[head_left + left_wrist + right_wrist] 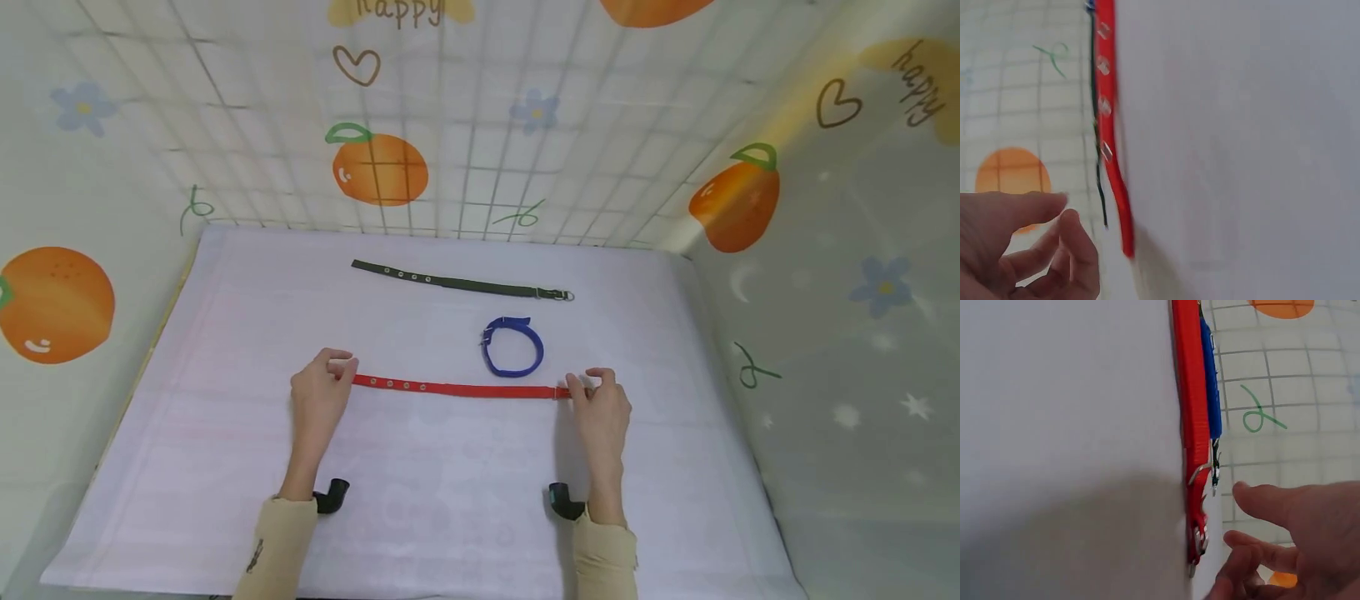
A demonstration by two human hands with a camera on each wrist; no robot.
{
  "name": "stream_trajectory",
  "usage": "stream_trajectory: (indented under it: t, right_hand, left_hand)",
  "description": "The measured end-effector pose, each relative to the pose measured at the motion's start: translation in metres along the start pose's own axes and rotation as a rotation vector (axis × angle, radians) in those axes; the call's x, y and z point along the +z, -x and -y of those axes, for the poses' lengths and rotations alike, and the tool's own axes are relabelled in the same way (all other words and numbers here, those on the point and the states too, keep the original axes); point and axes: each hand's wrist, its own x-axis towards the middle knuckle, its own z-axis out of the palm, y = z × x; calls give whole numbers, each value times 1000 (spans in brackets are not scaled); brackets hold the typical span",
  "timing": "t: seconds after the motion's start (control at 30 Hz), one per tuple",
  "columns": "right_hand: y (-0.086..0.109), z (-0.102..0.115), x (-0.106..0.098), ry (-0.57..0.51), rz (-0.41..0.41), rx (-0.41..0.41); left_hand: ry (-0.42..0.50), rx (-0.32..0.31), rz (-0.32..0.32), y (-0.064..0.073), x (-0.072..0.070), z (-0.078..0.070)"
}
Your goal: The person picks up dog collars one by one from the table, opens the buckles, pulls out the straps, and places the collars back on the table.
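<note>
A red collar (480, 390) with metal eyelets lies stretched out flat on the white tabletop, eyelet end to the left, buckle end to the right. At the eyelet end hovers my left hand (318, 400); in the left wrist view its thumb and index fingertip are close together, apart from the red strap (1107, 87). Beside the buckle end is my right hand (606, 417). The right wrist view shows its thumb and fingers spread, with a gap between them and the metal buckle (1200, 537). Neither hand holds anything.
Behind the red collar sits a blue collar (540, 346), fastened into a ring. Farther back, a dark green collar (480, 286) lies stretched out, its buckle to the right. A printed curtain (450, 100) over a wire grid stands behind the white table (450, 500).
</note>
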Motion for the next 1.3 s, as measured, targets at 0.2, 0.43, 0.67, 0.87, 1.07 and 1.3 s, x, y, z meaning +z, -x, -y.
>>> stream_trajectory:
  t: [0.2,0.43,0.67,0.87,1.07,1.3]
  right_hand:
    - [-6,20,2,-17,-33,-35]
    - [-16,43,13,-75,51,-62]
    - [-25,53,29,-54,132,-60]
    - [-27,56,33,-21,143,-105]
    - [-24,58,36,-35,120,-164]
    - [-10,60,28,-108,77,-169]
  left_hand:
    - [190,51,118,2,25,-33]
    - [445,-80,390,-2,76,-74]
    - [475,-98,518,-7,118,-95]
    - [453,-123,594,-7,128,-103]
    - [469,-161,581,-8,127,-106]
    - [538,-200,582,-7,118,-105]
